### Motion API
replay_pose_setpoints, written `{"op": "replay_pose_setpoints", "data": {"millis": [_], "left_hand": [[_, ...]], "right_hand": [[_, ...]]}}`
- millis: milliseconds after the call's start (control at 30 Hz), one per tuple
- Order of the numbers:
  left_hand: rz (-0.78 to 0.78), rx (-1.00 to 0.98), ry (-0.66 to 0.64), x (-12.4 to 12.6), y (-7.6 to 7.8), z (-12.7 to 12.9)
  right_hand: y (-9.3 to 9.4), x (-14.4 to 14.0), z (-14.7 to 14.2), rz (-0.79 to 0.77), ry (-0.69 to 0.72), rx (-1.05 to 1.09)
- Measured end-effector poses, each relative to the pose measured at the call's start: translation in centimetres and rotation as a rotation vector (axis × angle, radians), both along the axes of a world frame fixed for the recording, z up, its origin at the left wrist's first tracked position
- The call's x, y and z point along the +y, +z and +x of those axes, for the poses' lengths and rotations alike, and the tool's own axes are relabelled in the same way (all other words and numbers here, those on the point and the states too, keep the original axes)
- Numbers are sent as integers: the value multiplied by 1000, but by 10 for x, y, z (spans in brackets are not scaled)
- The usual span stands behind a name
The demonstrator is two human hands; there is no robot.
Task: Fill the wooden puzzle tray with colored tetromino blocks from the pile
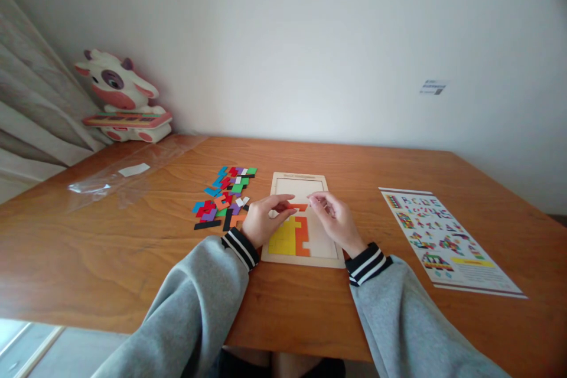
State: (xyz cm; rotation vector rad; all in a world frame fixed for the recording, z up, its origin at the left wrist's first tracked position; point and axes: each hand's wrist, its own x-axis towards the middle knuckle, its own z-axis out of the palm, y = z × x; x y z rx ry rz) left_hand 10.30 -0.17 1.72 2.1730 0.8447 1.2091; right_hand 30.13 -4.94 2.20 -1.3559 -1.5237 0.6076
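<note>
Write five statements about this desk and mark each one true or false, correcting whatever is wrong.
1. The left hand and right hand both reach over the framed board. True.
2. Yellow pieces and orange pieces lie inside the board's frame. True.
3. Those yellow pieces are on the right of the orange ones. False: they are on the left.
4. Loose coloured pieces lie on the table to the left of the board. True.
5. The cow toy stands at the right end of the table. False: the cow toy is at the far left, near the curtain.
</note>
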Motion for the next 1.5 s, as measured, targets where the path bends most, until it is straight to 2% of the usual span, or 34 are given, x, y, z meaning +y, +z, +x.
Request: {"op": "replay_pose_setpoints", "data": {"millis": [100,200,333,567,733,833,967,1100,1200,1500], "left_hand": [[-143,-87,-18,1,-7,4],[-192,-151,-24,3,-9,3],[-124,-133,-44,1,-3,1],[-21,-96,-141,-5,3,3],[18,22,-85,-5,3,1],[112,154,-97,-6,3,-1],[260,325,-237,-8,6,-3],[289,349,-374,-8,5,-3],[270,345,-389,-7,2,-3],[226,340,-405,-6,0,-3]], "right_hand": [[2,-2,-3,27,92,-67],[0,-3,-4,10,109,-88],[1,-5,-4,-34,120,-74],[15,-11,-4,6,190,-160],[9,-11,2,-137,268,-11],[5,-10,12,-291,338,60],[7,-9,25,-478,360,183],[10,-12,33,-618,402,205],[8,-13,34,-673,435,198],[7,-15,27,-694,388,109]]}}
